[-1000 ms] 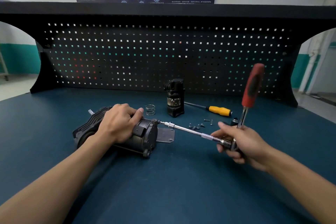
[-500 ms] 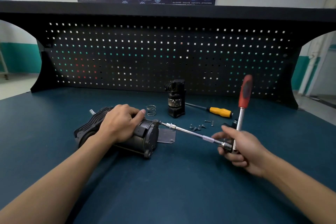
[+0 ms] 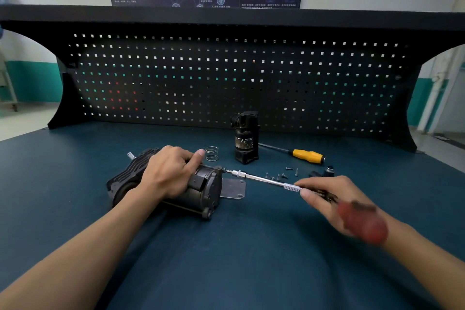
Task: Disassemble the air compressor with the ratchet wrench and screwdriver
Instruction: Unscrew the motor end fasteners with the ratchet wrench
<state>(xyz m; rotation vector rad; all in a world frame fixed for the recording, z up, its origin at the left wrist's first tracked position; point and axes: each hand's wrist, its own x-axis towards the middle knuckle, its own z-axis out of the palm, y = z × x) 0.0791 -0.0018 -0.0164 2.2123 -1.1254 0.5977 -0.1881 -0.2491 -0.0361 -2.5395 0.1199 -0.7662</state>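
Compressor (image 3: 206, 189) lies under the gripping left hand (image 3: 171, 171); right hand (image 3: 347, 191) grips the ratchet wrench (image 3: 264, 179) engaged at its end.

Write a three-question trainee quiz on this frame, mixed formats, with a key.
1. Short answer: which hand grips the ratchet wrench?
2. True or false: the yellow-handled screwdriver lies on the bench, held by neither hand.
3. Multiple choice: the left hand holds down the
A. air compressor
B. yellow-handled screwdriver
C. ratchet wrench

Key: 1. the right hand; 2. true; 3. A.
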